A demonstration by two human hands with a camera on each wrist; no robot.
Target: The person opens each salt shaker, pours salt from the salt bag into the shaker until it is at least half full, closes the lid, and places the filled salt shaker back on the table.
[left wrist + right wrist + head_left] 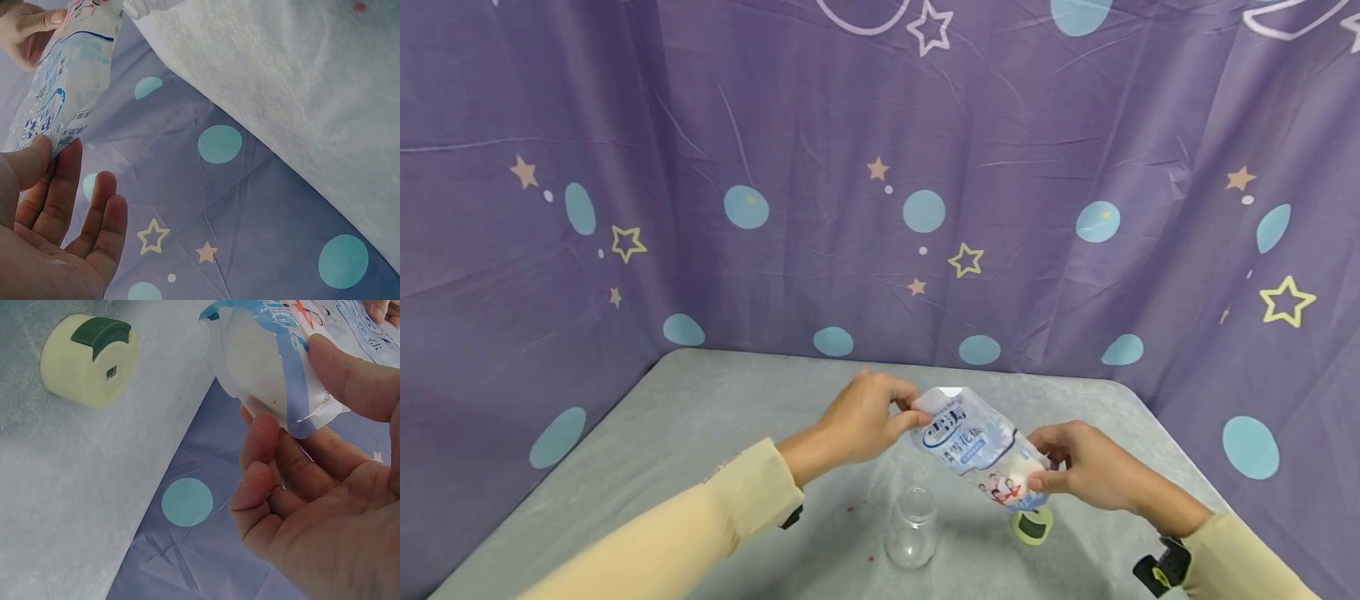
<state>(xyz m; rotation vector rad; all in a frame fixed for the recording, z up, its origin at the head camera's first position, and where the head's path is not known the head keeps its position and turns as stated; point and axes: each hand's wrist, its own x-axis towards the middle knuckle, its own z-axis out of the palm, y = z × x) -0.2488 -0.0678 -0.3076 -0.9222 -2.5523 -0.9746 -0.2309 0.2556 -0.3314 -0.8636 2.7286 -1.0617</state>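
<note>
A white and blue plastic bag of salt (973, 446) hangs tilted above the table, its upper end toward the left. My left hand (861, 417) pinches the bag's upper corner between thumb and fingers. At the lower end, my right hand (1093, 467) grips the bag; white contents show through the clear side of the bag (256, 359) in the right wrist view. Below and left of the bag, a clear jar (912, 537) stands upright without a lid. A pale yellow-green lid (1032, 533) with a dark green flap lies right of the jar, partly under the bag.
The grey table (760, 400) carries a few small red specks left of the jar. A purple curtain (835, 275) with stars and blue dots surrounds the table at the back and sides.
</note>
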